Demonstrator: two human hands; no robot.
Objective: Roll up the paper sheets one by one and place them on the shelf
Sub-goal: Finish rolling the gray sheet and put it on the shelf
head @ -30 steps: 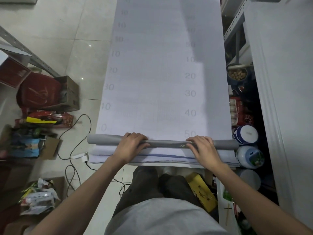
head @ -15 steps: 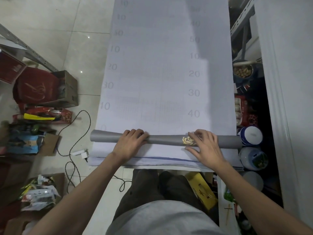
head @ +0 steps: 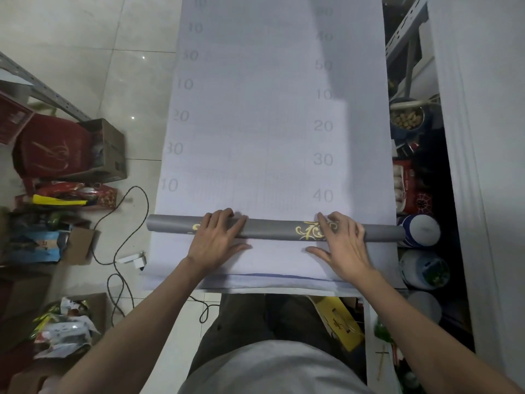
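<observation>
A long white paper sheet [head: 272, 115] with faint grey numbers lies flat, stretching away from me on a stack of more sheets [head: 272, 281]. Its near end is wound into a grey roll [head: 270, 230] with a gold pattern, lying crosswise. My left hand [head: 217, 240] rests on the roll's left part, fingers straight over its top. My right hand [head: 341, 243] presses on the right part, fingers spread across the gold pattern, thumb on the flat sheet below.
Tiled floor on the left holds a cardboard box [head: 106, 150], a red bag [head: 49, 146], packets and a black cable [head: 122, 245]. On the right stand white jars [head: 420, 230], a metal shelf frame [head: 403, 38] and a white wall panel [head: 477, 137].
The roll has moved away from me along the sheet, growing thicker, and its gold pattern has turned up into view. Both hands went from curled on the roll to flatter on top.
</observation>
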